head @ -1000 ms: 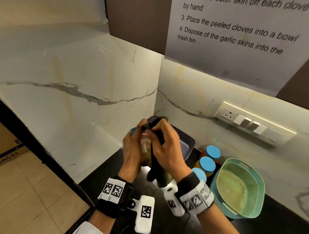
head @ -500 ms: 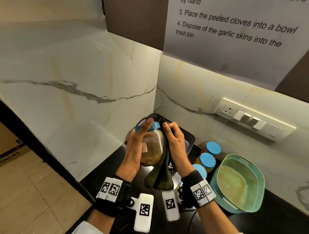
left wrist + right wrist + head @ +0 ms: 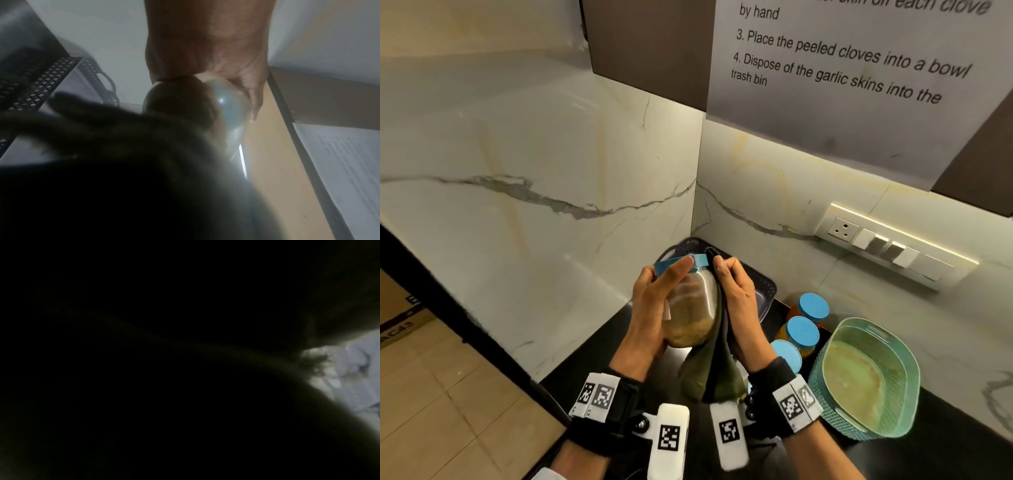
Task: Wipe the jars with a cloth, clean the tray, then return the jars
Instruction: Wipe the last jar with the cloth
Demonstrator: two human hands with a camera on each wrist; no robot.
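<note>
While left hand (image 3: 654, 308) grips jar (image 3: 690, 313), right hand (image 3: 739, 305) presses cloth (image 3: 717, 373) against jar's right side.

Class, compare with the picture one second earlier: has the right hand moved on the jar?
Yes. The right hand with the cloth has slid from the jar front to its right side, toward the wall socket.

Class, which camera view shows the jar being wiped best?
The head view: the jar shows whole, blue lid up, between the left hand and the cloth. The left wrist view shows only its blurred base; the right wrist view is nearly black.
</note>
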